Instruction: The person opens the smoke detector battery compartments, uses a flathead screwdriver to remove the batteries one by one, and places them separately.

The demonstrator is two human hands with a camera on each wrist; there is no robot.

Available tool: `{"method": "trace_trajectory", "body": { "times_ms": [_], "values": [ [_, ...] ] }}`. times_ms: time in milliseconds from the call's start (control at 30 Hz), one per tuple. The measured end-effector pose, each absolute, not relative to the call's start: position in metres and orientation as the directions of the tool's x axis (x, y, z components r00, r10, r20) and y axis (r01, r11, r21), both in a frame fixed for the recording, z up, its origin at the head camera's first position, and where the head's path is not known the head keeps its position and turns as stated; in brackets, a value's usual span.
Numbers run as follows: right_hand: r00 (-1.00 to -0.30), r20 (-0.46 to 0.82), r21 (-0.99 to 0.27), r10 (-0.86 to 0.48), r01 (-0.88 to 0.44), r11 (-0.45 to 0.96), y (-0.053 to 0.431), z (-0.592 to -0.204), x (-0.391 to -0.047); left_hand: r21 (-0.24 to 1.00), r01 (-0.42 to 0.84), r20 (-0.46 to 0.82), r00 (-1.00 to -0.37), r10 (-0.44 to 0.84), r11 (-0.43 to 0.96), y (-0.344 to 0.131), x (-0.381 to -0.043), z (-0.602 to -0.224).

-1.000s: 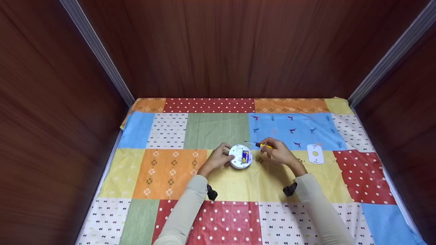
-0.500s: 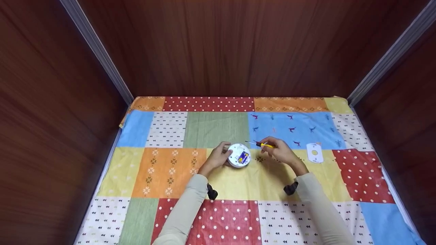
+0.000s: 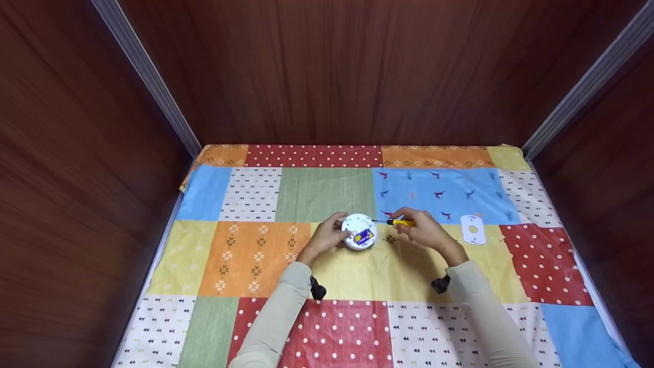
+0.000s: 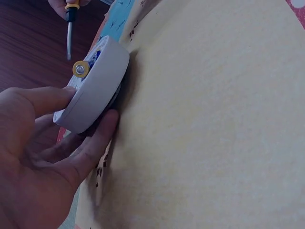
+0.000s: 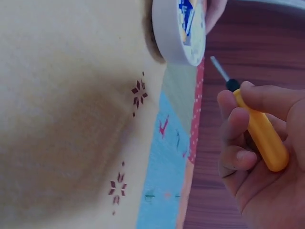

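A round white device (image 3: 357, 223) with blue and yellow batteries in its back is held by my left hand (image 3: 325, 237). In the left wrist view, the thumb lies on the device's battery side (image 4: 97, 86) and fingers reach beneath it. One battery's end (image 4: 80, 69) stands out past the face. My right hand (image 3: 423, 231) grips the yellow handle of a screwdriver (image 5: 264, 136), thumb laid along it near the black collar. The screwdriver's shaft points left, its tip close to the device's right rim in the head view.
An oblong white plate (image 3: 473, 230) with a round hole lies on the patchwork cloth (image 3: 347, 327) to the right of my right hand. Dark wood panels (image 3: 327, 71) enclose the table at the back and both sides.
The device has turned clockwise in my left hand, bringing the batteries from its right side toward its bottom. My right hand has brought the screwdriver slightly nearer to me, with the tip lower.
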State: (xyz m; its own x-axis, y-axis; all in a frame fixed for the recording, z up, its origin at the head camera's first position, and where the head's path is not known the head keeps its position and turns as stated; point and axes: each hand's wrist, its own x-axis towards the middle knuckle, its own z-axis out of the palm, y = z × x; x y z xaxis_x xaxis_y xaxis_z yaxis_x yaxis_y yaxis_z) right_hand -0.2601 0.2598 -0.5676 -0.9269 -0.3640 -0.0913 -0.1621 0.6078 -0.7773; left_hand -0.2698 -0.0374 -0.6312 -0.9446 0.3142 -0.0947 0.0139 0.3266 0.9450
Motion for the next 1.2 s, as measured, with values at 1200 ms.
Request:
{"method": "trace_trajectory", "body": {
  "times_ms": [1200],
  "values": [
    [-0.832, 0.116, -0.426, -0.542, -0.535, 0.73, 0.227, -0.546, -0.244, 0.963, 0.021, -0.044, -0.972, 0.231, 0.268, -0.028, -0.267, -0.636]
  ]
}}
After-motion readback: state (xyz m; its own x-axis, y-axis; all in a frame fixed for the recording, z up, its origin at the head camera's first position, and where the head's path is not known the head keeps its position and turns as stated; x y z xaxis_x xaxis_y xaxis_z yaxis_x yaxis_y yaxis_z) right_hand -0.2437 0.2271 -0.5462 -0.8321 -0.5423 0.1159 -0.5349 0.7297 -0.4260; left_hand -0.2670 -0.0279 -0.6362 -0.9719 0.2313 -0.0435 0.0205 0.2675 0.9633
